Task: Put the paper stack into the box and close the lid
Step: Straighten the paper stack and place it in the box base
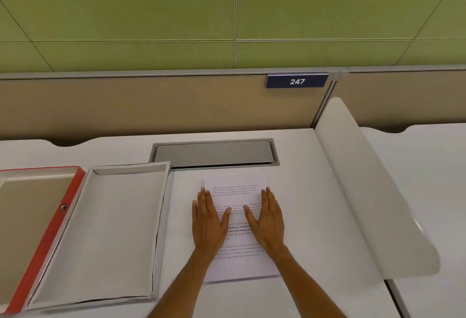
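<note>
At frame centre, your left hand [208, 219] and right hand [268, 218] lie flat, grip open (nothing held), on the paper stack [239, 264]; box [106, 232] lower left, lid open

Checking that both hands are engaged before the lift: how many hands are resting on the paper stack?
2. The left hand lies flat on the paper stack's left side, the right hand flat on its right side.

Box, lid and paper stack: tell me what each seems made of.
Box: probably cardboard lined with matte white paper; its folded corners and thin walls suggest this.
Lid: likely the same board, with a red outer edge and tan inside.
Paper stack: plain white printed sheets, matte, lying flat under both hands.
</note>
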